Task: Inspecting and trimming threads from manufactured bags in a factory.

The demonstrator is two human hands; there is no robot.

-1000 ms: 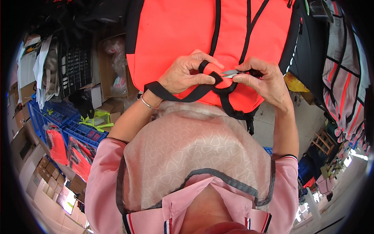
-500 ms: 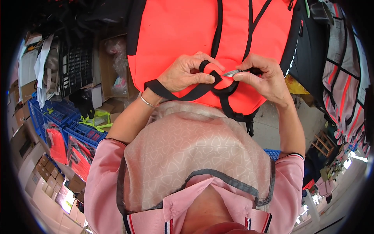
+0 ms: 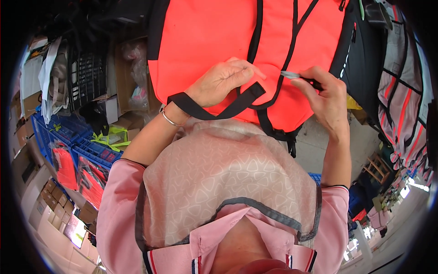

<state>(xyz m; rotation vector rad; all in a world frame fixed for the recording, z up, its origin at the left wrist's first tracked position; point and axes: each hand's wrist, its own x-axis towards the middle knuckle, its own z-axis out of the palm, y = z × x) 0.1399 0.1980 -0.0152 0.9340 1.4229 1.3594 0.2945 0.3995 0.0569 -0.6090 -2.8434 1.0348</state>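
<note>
Cluttered storeroom: blue crates (image 3: pixel 68 141) and cardboard boxes (image 3: pixel 132 68) lie left of the orange bag (image 3: pixel 210 45), which hangs upright at the centre top of the view. Left hand (image 3: pixel 219 82) rests on the bag's lower front, fingers closed on the black strap (image 3: pixel 214 109) (a loop curving below the hand). Right hand (image 3: pixel 326 98), just right of the strap's end, pinches a small slim tool (image 3: pixel 294 76), its tip touching the bag's fabric.
</note>
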